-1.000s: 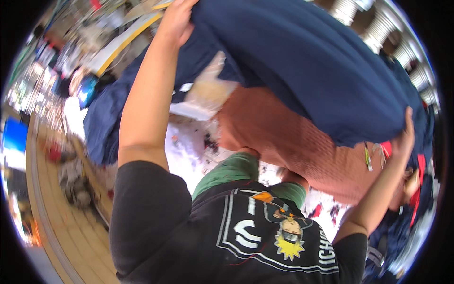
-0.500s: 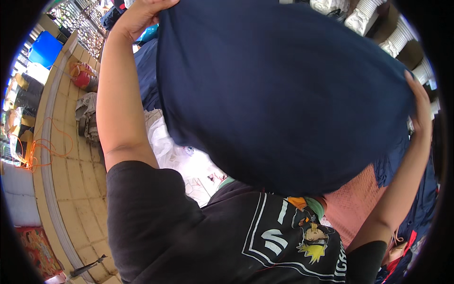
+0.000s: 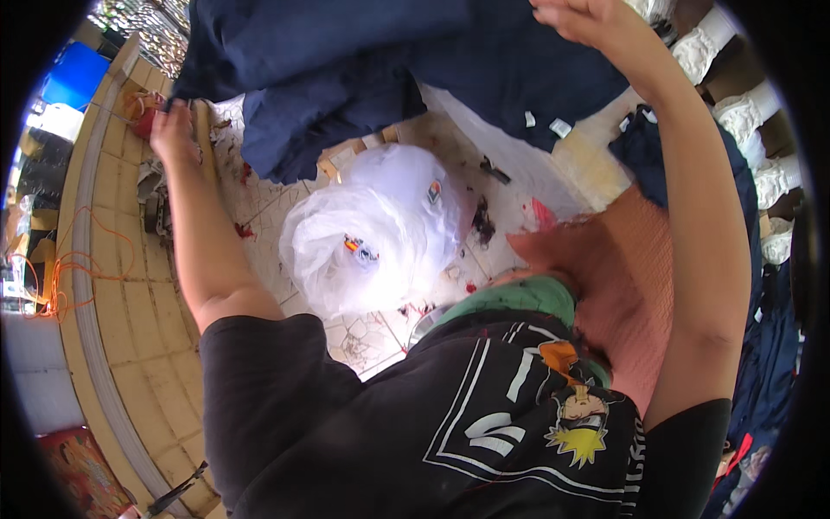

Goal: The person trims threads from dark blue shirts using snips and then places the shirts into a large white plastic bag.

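Note:
A large navy cloth [image 3: 328, 35] stretches across the top of the head view, away from my body. My left hand [image 3: 175, 131] is closed on its left corner, with the arm reaching out far left. At the top edge, my right hand [image 3: 592, 22] has its fingers together and bent against the cloth's right part; the picture's edge cuts off some of the hand. More navy fabric [image 3: 333, 117] lies bunched beneath, and small white tags [image 3: 560, 128] show on the navy fabric at the right.
A white translucent plastic bag [image 3: 380, 229] sits on the tiled floor [image 3: 363, 342] among fabric scraps. Textured pink fabric [image 3: 635, 268] lies by my lap. White ribbed tubes [image 3: 752, 112] and hanging navy fabric [image 3: 769, 346] stand right. A tiled ledge [image 3: 147, 337] with an orange cord [image 3: 60, 277] runs left.
The navy cloth has moved from close before me to farther out, uncovering the plastic bag and floor. My left hand has dropped and moved left; my right hand has moved up and inward.

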`<state>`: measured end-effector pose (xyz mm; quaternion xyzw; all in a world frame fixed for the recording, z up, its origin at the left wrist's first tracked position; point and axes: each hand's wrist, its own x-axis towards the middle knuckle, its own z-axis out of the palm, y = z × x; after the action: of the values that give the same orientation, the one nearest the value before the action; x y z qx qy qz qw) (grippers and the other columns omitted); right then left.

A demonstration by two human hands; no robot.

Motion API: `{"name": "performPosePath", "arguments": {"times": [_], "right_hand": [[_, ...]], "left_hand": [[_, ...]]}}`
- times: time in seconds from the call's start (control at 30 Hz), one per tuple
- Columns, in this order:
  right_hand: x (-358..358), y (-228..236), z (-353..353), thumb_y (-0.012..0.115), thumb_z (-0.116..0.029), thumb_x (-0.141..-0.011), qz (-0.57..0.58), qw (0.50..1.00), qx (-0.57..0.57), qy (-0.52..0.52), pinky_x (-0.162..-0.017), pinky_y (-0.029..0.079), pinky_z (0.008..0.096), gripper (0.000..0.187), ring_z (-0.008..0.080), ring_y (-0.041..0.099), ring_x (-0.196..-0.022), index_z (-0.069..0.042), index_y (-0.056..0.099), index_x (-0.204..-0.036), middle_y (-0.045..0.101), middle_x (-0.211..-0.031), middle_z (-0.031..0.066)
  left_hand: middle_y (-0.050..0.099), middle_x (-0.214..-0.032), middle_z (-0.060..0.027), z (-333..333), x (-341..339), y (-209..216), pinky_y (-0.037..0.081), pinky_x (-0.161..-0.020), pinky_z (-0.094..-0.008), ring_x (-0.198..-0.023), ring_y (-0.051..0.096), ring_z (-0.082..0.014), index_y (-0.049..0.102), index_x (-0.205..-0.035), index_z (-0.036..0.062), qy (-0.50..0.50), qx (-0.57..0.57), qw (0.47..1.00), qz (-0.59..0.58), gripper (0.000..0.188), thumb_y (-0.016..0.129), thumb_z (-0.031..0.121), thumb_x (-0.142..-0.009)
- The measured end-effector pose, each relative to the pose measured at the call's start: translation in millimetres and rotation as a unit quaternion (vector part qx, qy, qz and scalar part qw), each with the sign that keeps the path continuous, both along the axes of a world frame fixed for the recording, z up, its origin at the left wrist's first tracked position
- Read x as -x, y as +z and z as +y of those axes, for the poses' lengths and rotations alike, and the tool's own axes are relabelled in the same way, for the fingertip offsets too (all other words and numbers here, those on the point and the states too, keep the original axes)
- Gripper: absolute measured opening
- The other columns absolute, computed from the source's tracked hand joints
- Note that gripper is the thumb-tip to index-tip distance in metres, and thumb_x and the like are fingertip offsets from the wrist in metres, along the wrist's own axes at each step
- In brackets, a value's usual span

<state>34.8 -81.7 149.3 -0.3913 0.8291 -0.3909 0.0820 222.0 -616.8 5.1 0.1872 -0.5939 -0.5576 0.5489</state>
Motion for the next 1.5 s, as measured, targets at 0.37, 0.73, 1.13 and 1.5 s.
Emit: {"name": "performPosePath", "arguments": {"times": [0.37, 0.73, 1.13, 1.5], "right_hand": [[-26.3, -49.0, 233.9, 0.061, -0.020, -0.087, -0.064, 0.972, -0.162, -0.156, -0.090, 0.043, 0.0280, 0.039, 0.0156, 0.057, -0.102, 0.002, 0.056, -0.120, 0.063, -0.108, 0.0103], [-163.4, -90.8, 381.7, 0.068, -0.030, -0.080, -0.093, 0.908, -0.252, -0.320, -0.082, 0.049, 0.0368, 0.044, 0.0282, 0.064, -0.091, -0.003, 0.062, -0.114, 0.067, -0.100, 0.0167], [-265.6, -148.8, 514.3, 0.067, -0.030, -0.079, -0.132, 0.797, -0.253, -0.532, -0.081, 0.047, 0.0439, 0.038, 0.0370, 0.061, -0.093, -0.003, 0.063, -0.106, 0.065, -0.096, 0.0191], [-307.3, -148.3, 562.9, 0.066, -0.032, -0.080, -0.172, 0.781, -0.378, -0.467, -0.079, 0.048, 0.0440, 0.038, 0.0351, 0.062, -0.093, -0.004, 0.063, -0.106, 0.066, -0.097, 0.0175]], "left_hand": [[0.053, -0.123, -0.0173, -69.6, 28.5, -196.4, 0.041, -0.096, -0.0392, -0.112, 0.052, -0.0326, 0.058, -0.116, -0.0009, 0.202, -0.134, 0.774, -0.585, 0.065, 0.070, 0.046, -0.073], [0.055, -0.121, -0.0144, 392.2, 175.3, 93.1, 0.038, -0.096, -0.0321, -0.106, 0.054, -0.0177, 0.050, -0.125, 0.0001, -0.673, 0.165, 0.721, 0.000, 0.039, 0.054, 0.023, -0.093], [0.057, -0.098, -0.0146, 673.3, 0.4, 203.2, 0.041, -0.088, -0.0333, -0.094, 0.054, -0.0265, 0.058, -0.093, -0.0009, -0.815, 0.430, -0.284, 0.265, 0.033, 0.051, 0.025, -0.073], [0.055, -0.108, -0.0040, 833.6, -158.3, 126.2, 0.044, -0.080, -0.0351, -0.098, 0.054, -0.0224, 0.061, -0.104, 0.0137, -0.933, 0.133, -0.085, 0.323, 0.025, 0.063, 0.023, -0.081]]}}
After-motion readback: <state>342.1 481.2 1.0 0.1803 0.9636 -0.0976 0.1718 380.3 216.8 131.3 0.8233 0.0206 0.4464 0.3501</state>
